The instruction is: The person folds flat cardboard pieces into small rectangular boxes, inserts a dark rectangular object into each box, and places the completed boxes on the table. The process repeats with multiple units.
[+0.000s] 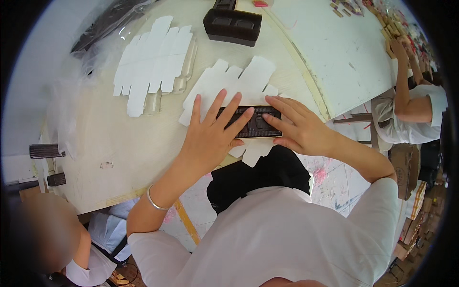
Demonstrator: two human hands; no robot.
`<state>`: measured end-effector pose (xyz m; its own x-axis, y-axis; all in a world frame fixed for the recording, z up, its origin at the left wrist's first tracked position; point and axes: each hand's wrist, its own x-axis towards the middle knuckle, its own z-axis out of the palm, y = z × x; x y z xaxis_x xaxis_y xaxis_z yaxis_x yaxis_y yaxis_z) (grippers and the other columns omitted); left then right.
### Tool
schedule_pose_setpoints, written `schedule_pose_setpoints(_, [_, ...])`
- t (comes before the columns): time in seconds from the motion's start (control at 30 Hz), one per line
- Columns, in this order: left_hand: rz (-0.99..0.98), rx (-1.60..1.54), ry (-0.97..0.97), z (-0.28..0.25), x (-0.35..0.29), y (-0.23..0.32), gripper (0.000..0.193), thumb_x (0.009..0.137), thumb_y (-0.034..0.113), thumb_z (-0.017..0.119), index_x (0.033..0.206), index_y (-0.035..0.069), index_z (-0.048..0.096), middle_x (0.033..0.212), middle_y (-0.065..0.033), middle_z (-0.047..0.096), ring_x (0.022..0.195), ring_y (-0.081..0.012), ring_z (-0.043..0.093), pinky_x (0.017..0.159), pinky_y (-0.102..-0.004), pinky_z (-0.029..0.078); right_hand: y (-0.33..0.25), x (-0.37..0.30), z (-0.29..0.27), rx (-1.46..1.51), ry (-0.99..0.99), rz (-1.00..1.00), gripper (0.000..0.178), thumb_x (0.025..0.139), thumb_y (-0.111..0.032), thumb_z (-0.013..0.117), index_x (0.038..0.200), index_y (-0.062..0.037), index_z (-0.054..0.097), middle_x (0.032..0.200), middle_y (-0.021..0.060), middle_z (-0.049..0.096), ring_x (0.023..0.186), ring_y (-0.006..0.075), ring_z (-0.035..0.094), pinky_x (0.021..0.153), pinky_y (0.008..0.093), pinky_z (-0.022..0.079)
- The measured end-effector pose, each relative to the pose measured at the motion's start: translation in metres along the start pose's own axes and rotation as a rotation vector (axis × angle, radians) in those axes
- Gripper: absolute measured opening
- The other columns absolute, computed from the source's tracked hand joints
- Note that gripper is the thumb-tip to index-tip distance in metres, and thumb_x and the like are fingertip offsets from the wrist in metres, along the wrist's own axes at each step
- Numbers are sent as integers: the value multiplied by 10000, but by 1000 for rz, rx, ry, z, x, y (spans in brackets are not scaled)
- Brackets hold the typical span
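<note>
A black plastic tray [262, 125] with moulded hollows lies across a flat white carton blank [210, 86] near the table's front edge. My left hand [213, 126] rests over the tray's left part, fingers stretched and spread, its thumb by the near edge. At the other end, my right hand [301, 123] lies with fingers apart, touching the tray's top and far edge while its thumb sits near the close edge. Cut flaps of the blank stick out beyond the tray and toward my body. Both palms hide portions of tray and blank.
A stack of white carton blanks [153, 60] lies at the far left. Black trays [232, 27] are piled at the back, beside clear plastic film [103, 43]. One person [413, 107] works at the right; another [52, 234] sits at the lower left.
</note>
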<state>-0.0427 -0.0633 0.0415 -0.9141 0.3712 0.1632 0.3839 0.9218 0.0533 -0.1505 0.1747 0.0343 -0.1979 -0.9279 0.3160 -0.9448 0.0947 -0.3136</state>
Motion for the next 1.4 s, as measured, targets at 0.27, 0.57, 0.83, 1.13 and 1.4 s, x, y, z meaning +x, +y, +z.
schedule_pose_setpoints(0.27, [-109, -430, -100, -21, 6, -10, 796, 909, 618, 400, 1508, 123, 228, 1550, -140, 220, 1446, -357, 131, 1121, -605, 80, 0, -5, 12, -70, 53, 45, 528, 788, -214, 690, 1240, 13, 539, 1386, 279, 393, 1209, 422, 462, 1006, 467, 400])
schedule_pose_setpoints(0.57, [-155, -453, -158, -3, 5, -3, 816, 905, 544, 509, 1457, -10, 275, 1530, -180, 236, 1431, -362, 173, 1135, -568, 98, 2, -3, 14, 48, 99, 54, 523, 778, -167, 711, 1243, 8, 549, 1348, 262, 413, 1176, 429, 473, 992, 471, 406])
schedule_pose_setpoints(0.83, [-356, -883, 515, -27, -32, -38, 668, 914, 484, 540, 1379, 18, 428, 1414, -146, 432, 1340, -335, 356, 1134, -432, 199, 46, 15, -51, -130, 140, -147, 455, 776, -185, 725, 1181, -27, 594, 1242, 174, 555, 1141, 335, 533, 990, 421, 419])
schedule_pose_setpoints(1.13, [-321, -163, 107, -14, -48, 35, 695, 776, 432, 716, 1330, 72, 500, 1387, -136, 467, 1333, -338, 374, 1123, -557, 179, 71, 47, -95, -242, 143, -83, 669, 756, -232, 763, 1350, -70, 502, 1427, 130, 453, 1314, 314, 424, 1089, 403, 341])
schedule_pose_setpoints(1.4, [-268, -270, 108, 8, -62, 35, 591, 780, 406, 717, 1243, 67, 572, 1345, -127, 509, 1275, -319, 439, 1076, -504, 294, 29, 8, -2, -179, -182, -183, 630, 753, -371, 706, 1232, 6, 548, 1377, 162, 483, 1275, 335, 451, 1102, 479, 316])
